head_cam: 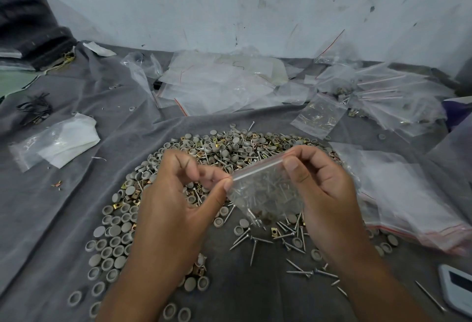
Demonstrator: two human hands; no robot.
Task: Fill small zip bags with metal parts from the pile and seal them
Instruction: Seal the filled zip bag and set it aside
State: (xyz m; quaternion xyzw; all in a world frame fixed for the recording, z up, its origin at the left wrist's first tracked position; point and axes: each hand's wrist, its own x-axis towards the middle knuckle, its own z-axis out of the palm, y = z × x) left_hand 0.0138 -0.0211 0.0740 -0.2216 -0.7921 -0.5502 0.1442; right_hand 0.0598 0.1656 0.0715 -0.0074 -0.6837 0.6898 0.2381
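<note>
- A small zip bag [265, 189] of screws is held just above the pile of metal parts [217, 150].
- The left hand [176, 194] and the right hand [324, 189] each pinch a top corner with their fingers.
- Risk: if the zip strip is only partly pressed shut, screws could spill back onto the pile.

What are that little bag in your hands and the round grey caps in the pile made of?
The bag looks like thin clear plastic film: see-through, glossy, crinkled, screws showing inside. The round grey caps seem matte moulded plastic, dull and uniform, though rubber can't be ruled out.
</note>
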